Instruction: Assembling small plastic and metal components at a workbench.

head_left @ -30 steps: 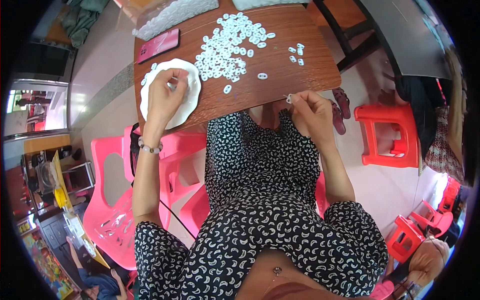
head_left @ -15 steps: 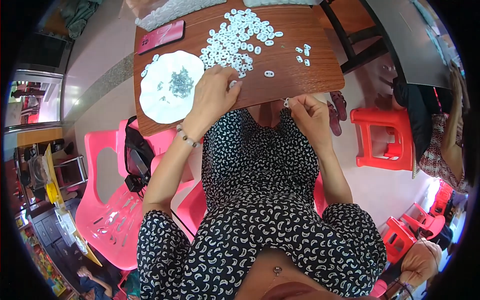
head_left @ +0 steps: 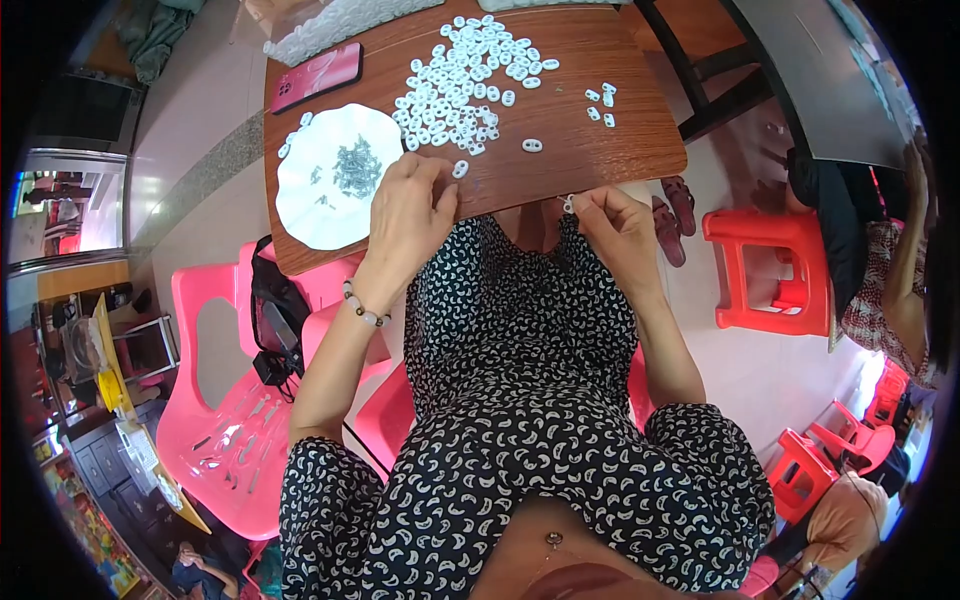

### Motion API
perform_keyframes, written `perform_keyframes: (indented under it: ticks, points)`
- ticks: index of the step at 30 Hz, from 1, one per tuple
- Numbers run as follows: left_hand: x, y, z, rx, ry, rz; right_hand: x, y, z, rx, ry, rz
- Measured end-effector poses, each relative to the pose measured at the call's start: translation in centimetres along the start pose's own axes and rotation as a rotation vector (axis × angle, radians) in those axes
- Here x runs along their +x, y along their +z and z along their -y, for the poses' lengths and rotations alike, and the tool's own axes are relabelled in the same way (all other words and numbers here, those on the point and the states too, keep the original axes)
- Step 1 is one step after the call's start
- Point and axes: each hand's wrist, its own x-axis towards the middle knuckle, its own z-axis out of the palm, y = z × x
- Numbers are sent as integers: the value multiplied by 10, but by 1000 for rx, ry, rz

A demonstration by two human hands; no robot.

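Observation:
Over the right rim of a white scalloped plate [head_left: 300, 215], my left hand [head_left: 408, 210] is palm down with its thumb and forefinger apart; I see nothing between them. A small pile of tiny silvery-grey pieces [head_left: 358, 168] lies in the plate. Just right of my left fingertips rests one small white oval piece with two holes [head_left: 460, 169]. At the table's near edge my right hand [head_left: 615, 220] pinches a similar white two-holed piece [head_left: 568, 204], partly hidden by the fingers. A heap of such white pieces [head_left: 465, 85] spreads across the brown table [head_left: 590, 150].
A pink phone [head_left: 317, 77] lies behind the plate. A few white pieces [head_left: 603, 103] sit apart at the right, and one lone oval [head_left: 532, 145] near the middle. Pink chairs [head_left: 225, 430] stand at left, a red stool [head_left: 770, 270] at right. Another person's arm [head_left: 905, 260] shows far right.
My left hand has moved left from the heap's near side to the plate's rim, and the white oval by its fingertips now shows clear. My right hand stays almost still, pinching its piece.

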Motion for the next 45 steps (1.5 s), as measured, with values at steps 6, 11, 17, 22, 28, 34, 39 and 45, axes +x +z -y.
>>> perform_keyframes:
  ticks: [6, 11, 17, 22, 28, 34, 39, 45]
  points:
    - [5, 6, -6, 16, -6, 2, -1, 0, -5, -68, -65, 19]
    - [10, 16, 1, 82, 19, -40, -3, 2, -1, -35, -54, 10]
    - [8, 19, -1, 60, 15, -36, -1, 1, -4, -44, -56, 5]
    - [-1, 17, -12, -565, -294, 122, -2, 2, -3, -40, -127, 6]
    - [-10, 9, -33, -1332, -587, 327, -10, 7, 12, 80, -76, 72]
    - [-18, 8, -42, -1398, -607, 368, -15, 10, 14, 114, -114, 132]
    - [-22, 9, -45, -1375, -568, 402, -16, 11, 11, 30, -165, 69]
    - [-23, 11, -48, -1362, -549, 401, -18, 10, 11, 25, -174, 51]
